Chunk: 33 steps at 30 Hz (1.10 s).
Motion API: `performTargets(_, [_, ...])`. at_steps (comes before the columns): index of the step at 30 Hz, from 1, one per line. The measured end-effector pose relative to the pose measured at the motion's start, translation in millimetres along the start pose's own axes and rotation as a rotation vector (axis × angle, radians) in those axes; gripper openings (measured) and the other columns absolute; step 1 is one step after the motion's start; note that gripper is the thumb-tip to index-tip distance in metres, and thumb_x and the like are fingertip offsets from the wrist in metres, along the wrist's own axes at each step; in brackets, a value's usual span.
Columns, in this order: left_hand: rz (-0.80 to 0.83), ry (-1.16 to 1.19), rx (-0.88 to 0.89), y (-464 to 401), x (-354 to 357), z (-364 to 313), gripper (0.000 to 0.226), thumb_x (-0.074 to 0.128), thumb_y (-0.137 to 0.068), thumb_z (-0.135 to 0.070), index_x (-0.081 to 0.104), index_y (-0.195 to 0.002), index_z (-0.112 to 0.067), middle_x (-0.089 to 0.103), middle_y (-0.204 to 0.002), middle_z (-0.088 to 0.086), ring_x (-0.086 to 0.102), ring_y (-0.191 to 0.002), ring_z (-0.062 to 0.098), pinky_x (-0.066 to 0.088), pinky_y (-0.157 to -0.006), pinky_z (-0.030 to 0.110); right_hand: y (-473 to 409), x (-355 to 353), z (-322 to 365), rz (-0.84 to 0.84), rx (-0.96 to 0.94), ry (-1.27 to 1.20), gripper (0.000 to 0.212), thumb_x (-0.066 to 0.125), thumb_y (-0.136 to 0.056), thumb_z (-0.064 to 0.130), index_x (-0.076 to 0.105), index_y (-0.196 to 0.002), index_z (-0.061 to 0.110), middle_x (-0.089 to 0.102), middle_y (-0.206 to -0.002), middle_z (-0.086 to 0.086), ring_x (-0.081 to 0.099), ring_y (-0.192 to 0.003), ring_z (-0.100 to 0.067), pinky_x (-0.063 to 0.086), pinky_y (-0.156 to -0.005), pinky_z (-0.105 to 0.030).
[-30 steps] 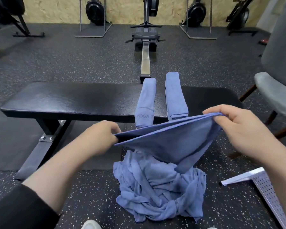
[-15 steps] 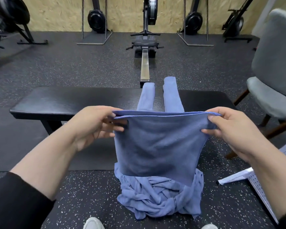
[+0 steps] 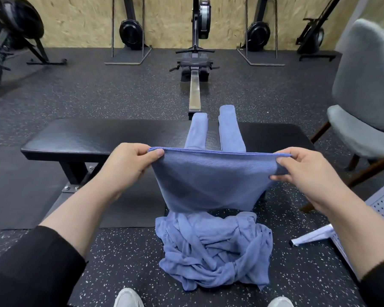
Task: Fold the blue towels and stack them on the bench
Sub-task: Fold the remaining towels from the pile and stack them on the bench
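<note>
A blue towel (image 3: 211,182), folded double, hangs in the air in front of the black bench (image 3: 98,140). My left hand (image 3: 129,165) pinches its top left corner and my right hand (image 3: 306,171) pinches its top right corner, so the top edge is stretched taut. Two folded blue towels (image 3: 196,134) (image 3: 230,129) lie side by side across the bench behind it, their near ends hidden by the held towel. A heap of crumpled blue towels (image 3: 215,249) lies on the floor below my hands.
A grey upholstered chair (image 3: 364,103) stands at the right. A white perforated rack (image 3: 333,235) lies on the floor at the lower right. A rowing machine (image 3: 195,69) runs away behind the bench, with more gym machines along the back wall. My shoes (image 3: 126,298) show at the bottom edge.
The towel has gone from tilted and half open to hanging flat with both layers together. Both hands have risen and drawn the top edge tight.
</note>
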State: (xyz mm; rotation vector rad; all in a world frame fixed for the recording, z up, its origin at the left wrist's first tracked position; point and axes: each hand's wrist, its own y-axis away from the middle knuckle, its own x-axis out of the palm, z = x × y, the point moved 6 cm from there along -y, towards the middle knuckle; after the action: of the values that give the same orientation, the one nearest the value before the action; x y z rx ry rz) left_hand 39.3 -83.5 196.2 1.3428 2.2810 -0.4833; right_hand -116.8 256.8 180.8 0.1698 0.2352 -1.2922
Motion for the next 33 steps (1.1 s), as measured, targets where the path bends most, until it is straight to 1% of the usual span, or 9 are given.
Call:
performTargets(4, [-0.116, -0.084, 0.056, -3, -5, -5, 0.047, 0.068, -0.093, -0.040, 0.058, -0.071, 0.000, 0.047, -0.069, 0.014, 0.039, -0.066, 0.014, 0.029, -0.062, 0.032, 0, 1, 0, -0.013, -0.009, 0.149, 0.028, 0.052, -0.097, 0.008, 0.076, -0.087, 0.018, 0.075, -0.079, 0.002, 0.065, -0.071, -0.010, 0.059, -0.063, -0.034])
performTargets(10, [-0.117, -0.091, 0.141, -10, 10, -18, 0.041, 0.052, -0.104, -0.031, 0.041, -0.072, -0.007, 0.035, -0.063, -0.006, 0.032, -0.062, 0.010, 0.028, -0.061, 0.031, -3, 13, 0, 0.092, -0.031, 0.646, 0.023, 0.053, -0.095, 0.013, 0.069, -0.080, 0.021, 0.067, -0.069, 0.000, 0.061, -0.065, -0.021, 0.043, -0.059, -0.031])
performTargets(14, [-0.050, -0.110, 0.286, -2, 36, -48, 0.036, 0.055, -0.102, -0.031, 0.048, -0.069, -0.018, 0.040, -0.056, -0.010, 0.036, -0.058, 0.008, 0.031, -0.056, 0.021, 0, 33, -15, 0.317, 0.039, 0.925, 0.011, 0.058, -0.093, 0.024, 0.067, -0.092, 0.029, 0.071, -0.094, 0.007, 0.065, -0.089, -0.015, 0.050, -0.075, -0.032])
performTargets(16, [0.054, -0.132, 0.349, 2, 57, -59, 0.038, 0.059, -0.100, -0.033, 0.049, -0.066, -0.019, 0.043, -0.055, -0.009, 0.037, -0.057, 0.007, 0.031, -0.056, 0.020, 6, 53, -7, 0.393, -0.075, 0.782, 0.023, 0.069, -0.090, 0.033, 0.064, -0.113, 0.038, 0.066, -0.118, 0.020, 0.060, -0.112, -0.001, 0.047, -0.095, -0.025])
performTargets(18, [0.168, -0.145, 0.364, 6, 80, -65, 0.037, 0.062, -0.098, -0.036, 0.054, -0.065, -0.021, 0.045, -0.053, -0.010, 0.038, -0.054, 0.006, 0.030, -0.054, 0.020, 16, 76, 11, 0.464, -0.181, 0.560, 0.044, 0.077, -0.086, 0.037, 0.060, -0.126, 0.042, 0.061, -0.127, 0.029, 0.053, -0.122, 0.012, 0.040, -0.102, -0.016])
performTargets(22, [0.247, -0.146, 0.339, 4, 107, -73, 0.026, 0.072, -0.091, -0.037, 0.066, -0.072, -0.020, 0.051, -0.052, -0.011, 0.044, -0.053, 0.003, 0.032, -0.052, 0.021, 24, 107, 26, 0.584, -0.188, 0.303, 0.029, 0.080, -0.076, 0.037, 0.069, -0.103, 0.036, 0.074, -0.102, 0.015, 0.068, -0.101, -0.004, 0.052, -0.095, -0.036])
performTargets(26, [0.196, 0.025, 0.277, -6, 104, -75, 0.031, 0.076, -0.087, -0.035, 0.056, -0.072, -0.016, 0.059, -0.052, -0.008, 0.041, -0.049, 0.002, 0.031, -0.051, 0.018, 18, 108, 31, 0.541, -0.199, 0.249, 0.022, 0.074, -0.083, 0.042, 0.073, -0.087, 0.020, 0.056, -0.073, 0.008, 0.046, -0.070, -0.007, 0.038, -0.070, -0.035])
performTargets(30, [0.264, 0.210, 0.168, -6, 101, -67, 0.033, 0.066, -0.093, -0.043, 0.059, -0.087, -0.012, 0.050, -0.058, 0.005, 0.034, -0.054, 0.013, 0.026, -0.049, 0.027, 14, 100, 38, 0.439, -0.213, 0.136, 0.028, 0.066, -0.095, 0.042, 0.074, -0.082, 0.018, 0.056, -0.071, 0.007, 0.042, -0.072, -0.006, 0.033, -0.069, -0.036])
performTargets(33, [0.458, 0.203, 0.108, -3, 109, -51, 0.041, 0.071, -0.085, -0.053, 0.063, -0.096, -0.014, 0.061, -0.076, 0.009, 0.050, -0.069, 0.013, 0.037, -0.065, 0.033, 9, 89, 45, 0.340, -0.256, 0.061, 0.032, 0.063, -0.092, 0.044, 0.075, -0.094, 0.015, 0.071, -0.087, -0.019, 0.053, -0.079, -0.012, 0.044, -0.075, -0.039])
